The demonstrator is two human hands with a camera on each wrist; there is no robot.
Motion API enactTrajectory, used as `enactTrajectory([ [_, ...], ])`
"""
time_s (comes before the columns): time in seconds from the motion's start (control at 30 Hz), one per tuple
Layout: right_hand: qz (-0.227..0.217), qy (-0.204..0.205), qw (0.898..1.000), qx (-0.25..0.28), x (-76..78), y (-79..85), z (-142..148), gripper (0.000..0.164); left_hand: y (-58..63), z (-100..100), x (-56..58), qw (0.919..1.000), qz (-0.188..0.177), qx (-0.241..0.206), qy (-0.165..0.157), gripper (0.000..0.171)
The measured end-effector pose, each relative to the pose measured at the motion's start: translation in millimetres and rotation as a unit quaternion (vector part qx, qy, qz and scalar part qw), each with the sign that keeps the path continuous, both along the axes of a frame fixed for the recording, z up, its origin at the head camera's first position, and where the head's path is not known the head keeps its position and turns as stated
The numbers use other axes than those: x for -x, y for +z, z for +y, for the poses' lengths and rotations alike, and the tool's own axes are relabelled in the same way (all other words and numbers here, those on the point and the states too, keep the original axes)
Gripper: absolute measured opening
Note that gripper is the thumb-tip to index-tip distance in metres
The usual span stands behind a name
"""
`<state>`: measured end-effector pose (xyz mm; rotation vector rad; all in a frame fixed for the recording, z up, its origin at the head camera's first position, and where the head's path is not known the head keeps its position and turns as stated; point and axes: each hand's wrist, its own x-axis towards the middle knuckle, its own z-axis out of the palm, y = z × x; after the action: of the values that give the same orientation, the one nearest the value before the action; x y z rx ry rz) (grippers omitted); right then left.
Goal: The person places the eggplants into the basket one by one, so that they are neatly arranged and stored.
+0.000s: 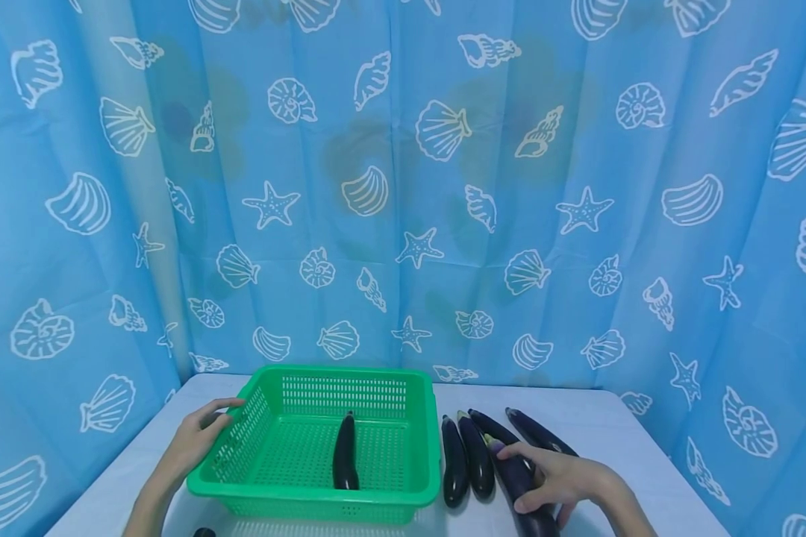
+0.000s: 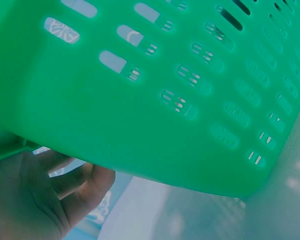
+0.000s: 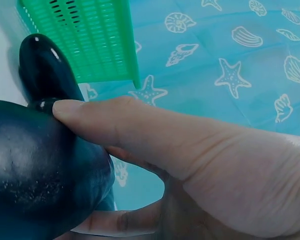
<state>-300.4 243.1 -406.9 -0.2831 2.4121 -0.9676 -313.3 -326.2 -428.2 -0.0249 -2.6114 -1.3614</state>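
Observation:
My left hand (image 1: 195, 440) holds the left rim of a green slotted plastic basket (image 1: 309, 494). In the left wrist view, its fingers (image 2: 92, 187) bend at the basket's edge, partly hidden by the wall. A single dark eggplant (image 1: 345, 455) lies lengthwise inside the basket. To the basket's right, my right hand (image 1: 567, 477) grips a thick purple eggplant (image 1: 513, 477), thumb on one side and fingers on the other. The right wrist view shows the thumb (image 3: 115, 120) against its glossy skin. Its near end is cut off by the frame edge.
Beside the held one lie several more eggplants, among them a slim one (image 1: 454, 462) nearest the basket and another (image 1: 537, 430) farther back. A dark rounded thing (image 1: 204, 532) shows at the bottom edge. A blue shell-patterned curtain (image 1: 403, 224) hangs behind the white table (image 1: 645, 485).

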Motion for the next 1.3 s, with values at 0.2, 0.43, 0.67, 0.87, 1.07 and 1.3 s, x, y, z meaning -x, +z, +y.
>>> enactTrajectory([
  [0.2, 0.007, 0.01, 1.0, 0.013, 0.8, 1.0, 3, 0.068, 0.3, 0, -0.6, 1.0, 0.001, 0.002, -0.002, 0.044],
  [0.43, 0.013, 0.027, 0.999, 0.035, 0.0, 4.1, 7, 0.07, 0.9, 0, -0.3, 1.0, 0.001, 0.003, -0.001, 0.043],
  [0.67, 0.017, 0.038, 0.997, 0.068, 1.6, 4.0, 10, 0.069, 2.3, 0, -0.2, 1.0, -0.001, 0.007, -0.002, 0.043],
  [0.87, 0.022, 0.03, 0.996, 0.08, 3.4, 4.8, 11, 0.07, 2.2, 0, -1.6, 1.0, 0.001, 0.009, -0.004, 0.042],
  [1.07, 0.014, 0.036, 0.994, 0.107, 3.7, 9.9, 12, 0.071, 1.1, -1, -1.0, 0.9999, 0.005, 0.013, -0.004, 0.043],
  [1.3, 0.017, 0.044, 0.991, 0.126, 4.9, 11.1, 13, 0.071, 0.1, 0, -0.3, 0.9998, 0.004, 0.019, -0.005, 0.044],
])
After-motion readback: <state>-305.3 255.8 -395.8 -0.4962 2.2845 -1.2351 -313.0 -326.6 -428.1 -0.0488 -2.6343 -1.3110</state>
